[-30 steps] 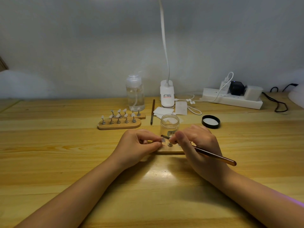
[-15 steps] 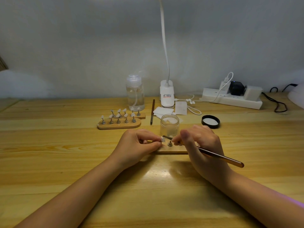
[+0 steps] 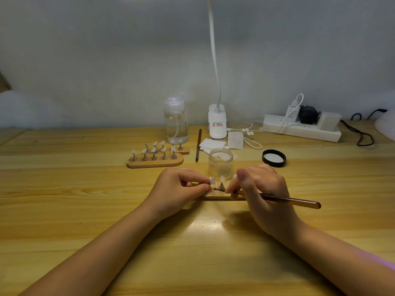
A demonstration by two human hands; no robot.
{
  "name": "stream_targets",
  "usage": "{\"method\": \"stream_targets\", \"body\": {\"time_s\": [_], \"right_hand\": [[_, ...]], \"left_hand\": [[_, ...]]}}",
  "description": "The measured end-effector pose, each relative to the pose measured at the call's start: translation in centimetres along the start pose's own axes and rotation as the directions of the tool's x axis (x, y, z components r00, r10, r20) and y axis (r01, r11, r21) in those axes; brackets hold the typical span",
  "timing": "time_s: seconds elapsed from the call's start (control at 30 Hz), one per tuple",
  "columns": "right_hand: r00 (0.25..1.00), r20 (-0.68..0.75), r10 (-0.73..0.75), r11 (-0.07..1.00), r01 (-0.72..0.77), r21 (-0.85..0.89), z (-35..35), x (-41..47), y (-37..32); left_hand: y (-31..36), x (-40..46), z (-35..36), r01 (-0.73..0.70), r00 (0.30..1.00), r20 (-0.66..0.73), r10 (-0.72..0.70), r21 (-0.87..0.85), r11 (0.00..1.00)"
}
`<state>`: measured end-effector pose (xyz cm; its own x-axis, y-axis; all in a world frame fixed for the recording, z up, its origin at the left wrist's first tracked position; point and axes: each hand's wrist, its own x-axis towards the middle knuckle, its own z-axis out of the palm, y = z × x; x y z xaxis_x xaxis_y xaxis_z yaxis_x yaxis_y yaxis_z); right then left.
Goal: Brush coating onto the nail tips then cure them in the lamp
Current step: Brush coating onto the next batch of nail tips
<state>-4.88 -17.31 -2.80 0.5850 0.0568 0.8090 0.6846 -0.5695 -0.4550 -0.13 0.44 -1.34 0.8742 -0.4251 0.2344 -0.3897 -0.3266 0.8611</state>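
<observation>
My left hand (image 3: 178,191) pinches a small metal peg with a clear nail tip (image 3: 211,180) on it, just above a wooden holder strip (image 3: 215,197) in front of me. My right hand (image 3: 263,193) grips a brown brush (image 3: 288,200), its bristle end pointing left at that nail tip. Another nail tip (image 3: 222,179) stands on the strip between my hands. An open clear jar (image 3: 220,162) stands right behind the strip.
Two more wooden strips with several nail tips (image 3: 155,155) lie behind and to the left. A pump bottle (image 3: 175,120), a second brush (image 3: 198,145), white wipes (image 3: 213,144), the jar's black lid (image 3: 273,158), a desk lamp base (image 3: 217,122) and a power strip (image 3: 301,127) line the back. A white object (image 3: 386,127) shows at the right edge.
My right hand has shifted slightly right and lowered the brush tip from the jar side toward the nail tip in my left hand. The left hand has hardly moved.
</observation>
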Motion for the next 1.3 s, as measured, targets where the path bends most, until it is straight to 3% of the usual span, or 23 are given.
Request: {"method": "stream_targets", "body": {"time_s": [0.13, 0.33, 0.8, 1.03, 1.3], "right_hand": [[1.000, -0.013, 0.012, 0.999, -0.011, 0.030, -0.07, 0.11, -0.06], [0.999, 0.028, -0.022, 0.996, 0.025, -0.088, 0.21, 0.58, 0.10], [1.000, -0.019, 0.021, 0.998, -0.020, 0.057, -0.02, 0.22, -0.15], [1.000, 0.021, -0.013, 0.998, 0.014, -0.067, 0.21, 0.52, 0.21], [1.000, 0.012, 0.019, 1.000, -0.019, -0.009, 0.14, 0.40, 0.03]], "left_hand": [[-0.01, 0.07, -0.08, 0.004, 1.000, 0.010, -0.004, 0.003, 1.000], [-0.02, -0.09, -0.20, 0.001, 1.000, 0.020, -0.001, 0.010, 1.000], [0.08, -0.24, -0.13, 0.005, 1.000, 0.006, -0.005, 0.006, 1.000], [0.14, -0.23, -0.16, 0.003, 1.000, 0.014, -0.003, 0.005, 1.000], [0.09, 0.12, -0.07, 0.014, 1.000, 0.012, -0.014, 0.005, 1.000]]}}
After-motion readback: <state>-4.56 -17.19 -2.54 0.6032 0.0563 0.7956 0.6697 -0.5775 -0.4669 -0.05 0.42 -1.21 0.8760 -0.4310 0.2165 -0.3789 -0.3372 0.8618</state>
